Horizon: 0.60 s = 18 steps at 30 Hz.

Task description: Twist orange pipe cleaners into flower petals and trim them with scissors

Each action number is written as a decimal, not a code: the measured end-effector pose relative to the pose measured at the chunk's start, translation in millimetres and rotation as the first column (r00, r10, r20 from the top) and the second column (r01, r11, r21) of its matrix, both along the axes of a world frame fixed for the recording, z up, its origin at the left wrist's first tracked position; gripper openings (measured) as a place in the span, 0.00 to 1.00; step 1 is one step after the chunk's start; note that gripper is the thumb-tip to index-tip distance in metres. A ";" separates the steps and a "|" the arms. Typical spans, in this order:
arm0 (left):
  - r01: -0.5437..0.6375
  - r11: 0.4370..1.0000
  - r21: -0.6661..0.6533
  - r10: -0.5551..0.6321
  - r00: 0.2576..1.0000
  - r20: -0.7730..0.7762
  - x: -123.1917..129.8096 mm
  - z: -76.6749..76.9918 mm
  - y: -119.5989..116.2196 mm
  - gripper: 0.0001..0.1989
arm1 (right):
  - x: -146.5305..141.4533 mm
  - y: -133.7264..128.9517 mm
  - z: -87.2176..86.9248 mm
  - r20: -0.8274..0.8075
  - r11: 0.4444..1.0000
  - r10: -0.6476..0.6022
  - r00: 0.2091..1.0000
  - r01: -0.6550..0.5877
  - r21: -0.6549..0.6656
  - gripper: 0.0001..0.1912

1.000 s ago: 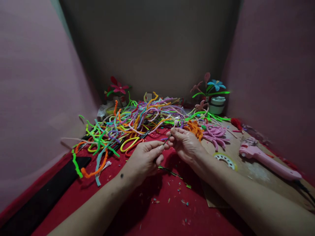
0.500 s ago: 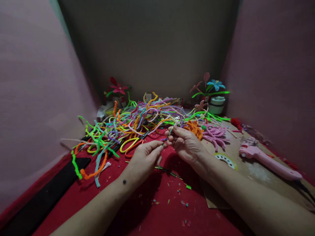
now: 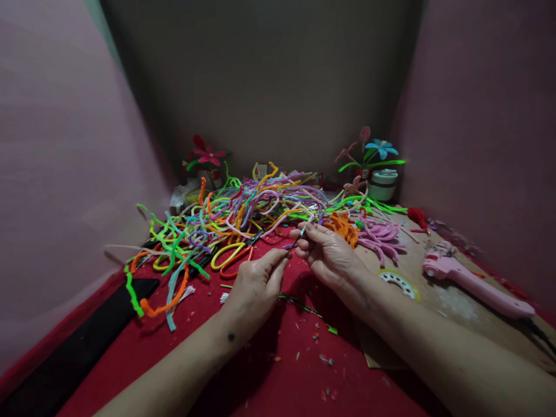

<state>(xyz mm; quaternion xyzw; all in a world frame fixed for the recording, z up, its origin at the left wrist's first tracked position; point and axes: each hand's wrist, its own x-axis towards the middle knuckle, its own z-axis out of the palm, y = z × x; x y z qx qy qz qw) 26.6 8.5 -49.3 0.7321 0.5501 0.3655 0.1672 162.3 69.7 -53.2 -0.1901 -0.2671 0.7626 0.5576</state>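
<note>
A thin dark stem (image 3: 294, 244) with a pale greenish tip runs between my two hands above the red cloth. My left hand (image 3: 259, 282) pinches its lower end between thumb and fingers. The fingertips of my right hand (image 3: 329, 253) close on the upper end, near the pale tip. Under the hands, another thin dark green stem (image 3: 299, 303) lies on the cloth. Scissors (image 3: 237, 258) with yellow and red handles rest just beyond my left hand.
A tangled heap of colored pipe cleaners (image 3: 256, 202) spreads behind the hands. On the right, a brown board (image 3: 452, 313) bears a pink glue gun (image 3: 475, 284), a tape roll (image 3: 397, 282) and pink stems (image 3: 382, 236). A black strip (image 3: 82, 341) lies left.
My left hand has turned, its wrist shifting slightly right and down, and its fingers have closed more around the stem. My right hand has barely moved.
</note>
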 end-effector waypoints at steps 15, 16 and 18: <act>0.007 0.999 -0.039 -0.006 1.000 0.009 0.7 4.0 -1.7 0.12 | 0.7 -1.4 -0.2 0.038 1.000 0.003 0.999 -0.004 0.021 0.02; 0.004 0.999 -0.041 -0.003 1.000 0.014 0.7 3.7 -1.7 0.12 | 0.4 -1.8 0.2 0.041 1.000 0.003 0.999 -0.003 0.012 0.03; -0.007 0.999 -0.047 0.008 1.000 0.017 0.9 3.2 -1.7 0.12 | -0.2 -2.2 0.5 0.043 1.000 0.003 0.999 -0.003 -0.001 0.04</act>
